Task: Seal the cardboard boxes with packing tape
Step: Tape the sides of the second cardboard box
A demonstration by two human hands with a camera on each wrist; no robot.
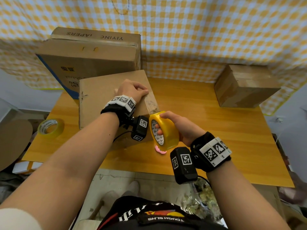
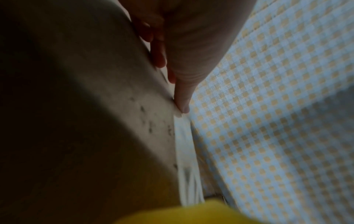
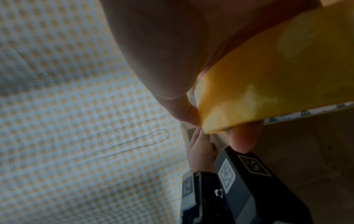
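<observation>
Right hand (image 1: pixel 176 125) grips yellow packing tape roll (image 1: pixel 164 130), fingers through the core, at the near right edge of the brown cardboard box (image 1: pixel 106 100) on the table's left half. Clear tape strip (image 1: pixel 151 103) runs from roll away along that edge to left hand (image 1: pixel 132 90), fingers curled, pressing it down.

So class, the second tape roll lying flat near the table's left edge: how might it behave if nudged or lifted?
The spare tape roll lies flat on the table, so a nudge probably slides it rather than rolls it. Its open core should give fingers an easy grip. Near the edge, a push leftward could drop it.
</observation>
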